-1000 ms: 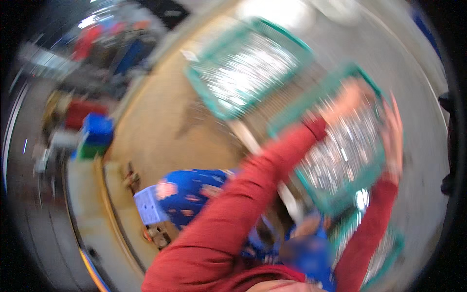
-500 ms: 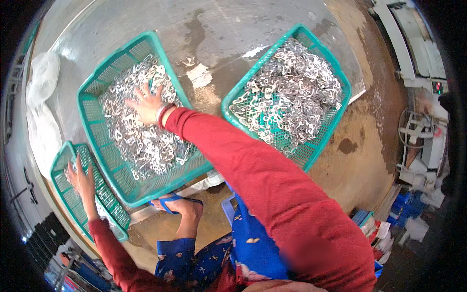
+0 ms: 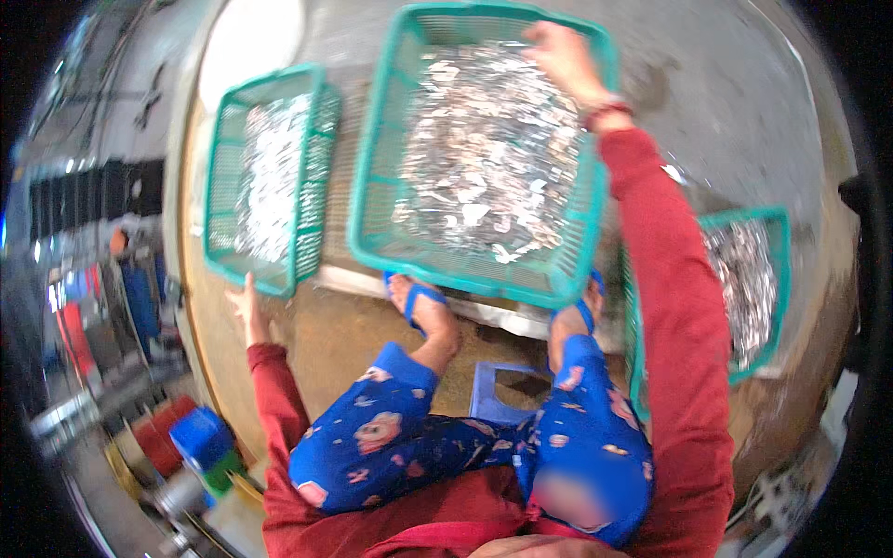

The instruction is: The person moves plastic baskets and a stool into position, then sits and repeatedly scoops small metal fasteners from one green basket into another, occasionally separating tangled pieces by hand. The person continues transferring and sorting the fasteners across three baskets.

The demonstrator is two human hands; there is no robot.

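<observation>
A large green plastic basket (image 3: 365, 200) lies before me, filled with small shiny metal hooks (image 3: 484, 158). Over its far right corner is my right hand (image 3: 565, 63), its fingers bent and drawn together. Motion blurs them, and what they hold, if anything, does not show. To the left stands a smaller green basket (image 3: 213, 200), also with shiny pieces (image 3: 273, 177) in it. At its near left corner my left hand (image 3: 247, 312) has fingers apart, one fingertip close against the basket's front wall.
Behind my right forearm, another green basket (image 3: 787, 246) of metal pieces is partly hidden. A blue plastic stool (image 3: 484, 395) stands between my legs. A white rounded thing (image 3: 251, 42) lies beyond the small basket. Red and blue containers (image 3: 203, 439) crowd the lower left.
My view has swung left, bringing more of the small basket into sight. My right hand has gone from amid the hooks to the far right corner; my left has shifted to the small basket's near end.
</observation>
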